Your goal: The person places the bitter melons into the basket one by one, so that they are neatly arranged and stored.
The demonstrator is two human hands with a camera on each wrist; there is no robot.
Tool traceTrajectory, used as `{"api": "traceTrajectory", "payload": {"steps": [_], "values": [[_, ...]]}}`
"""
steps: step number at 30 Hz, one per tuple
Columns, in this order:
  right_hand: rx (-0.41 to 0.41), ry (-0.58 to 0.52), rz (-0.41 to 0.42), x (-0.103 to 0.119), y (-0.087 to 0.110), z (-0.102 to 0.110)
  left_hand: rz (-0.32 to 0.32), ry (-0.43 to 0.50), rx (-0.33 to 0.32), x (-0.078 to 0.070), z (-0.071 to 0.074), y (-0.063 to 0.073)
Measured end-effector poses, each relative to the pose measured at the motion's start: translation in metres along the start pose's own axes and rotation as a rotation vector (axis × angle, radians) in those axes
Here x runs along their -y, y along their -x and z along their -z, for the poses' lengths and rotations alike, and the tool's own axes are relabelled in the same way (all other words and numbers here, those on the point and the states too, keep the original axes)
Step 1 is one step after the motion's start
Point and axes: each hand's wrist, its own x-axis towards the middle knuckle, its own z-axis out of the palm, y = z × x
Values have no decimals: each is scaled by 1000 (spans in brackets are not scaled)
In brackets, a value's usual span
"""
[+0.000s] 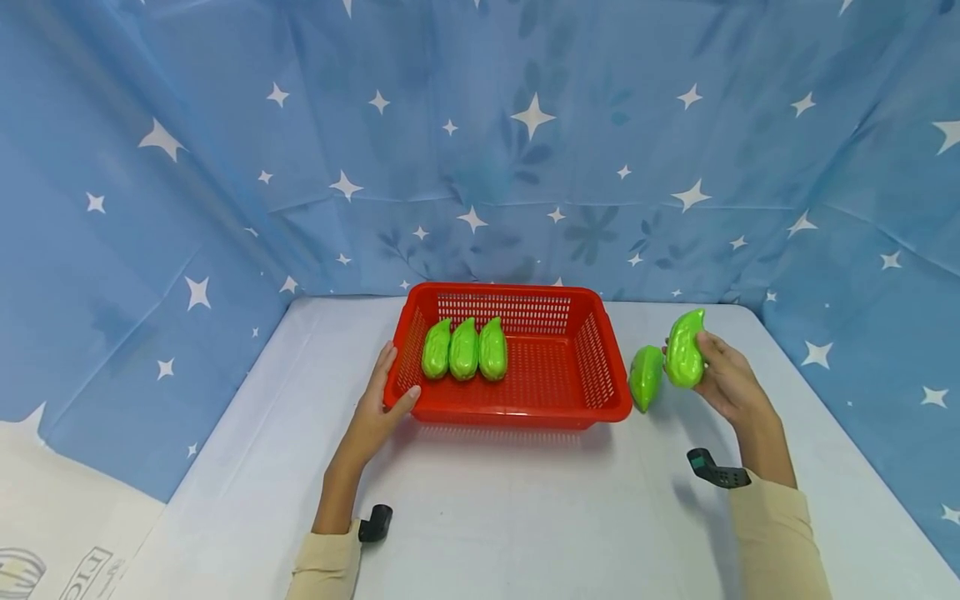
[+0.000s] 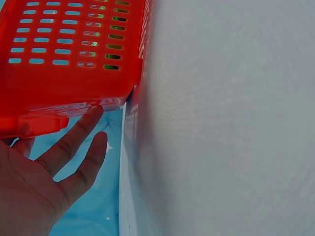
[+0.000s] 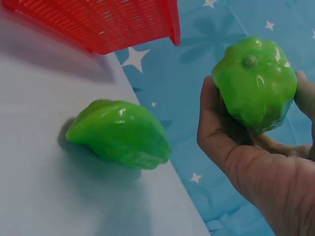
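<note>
A bumpy green bitter melon is held between the fingers and thumb of my right hand, raised to the right of a red basket. In the right wrist view, this held bitter melon shows its rounded end. A second bitter melon lies on the table beside the basket's right wall. Three alike bitter melons sit side by side in the basket's left part. My left hand rests at the basket's front left corner, thumb over the rim; its extended fingers lie against the outside.
A white-covered table bears the basket. Behind it and at both sides hangs a blue curtain with white stars. The basket's right part shows its bare slotted floor.
</note>
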Motion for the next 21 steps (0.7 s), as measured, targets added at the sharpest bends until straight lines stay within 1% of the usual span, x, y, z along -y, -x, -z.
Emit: {"api": "traceTrajectory", "payload": {"steps": [5, 9, 16, 21], "values": [[1, -57, 0, 9, -6, -11, 4, 6, -1, -2, 0, 0], [2, -67, -4, 17, -11, -21, 0, -1, -4, -2, 0, 0], [35, -57, -3, 28, -22, -45, 5, -6, 0, -2, 0, 0], [36, 2, -14, 36, -34, -65, 9, -10, -3, -3, 0, 0]]}}
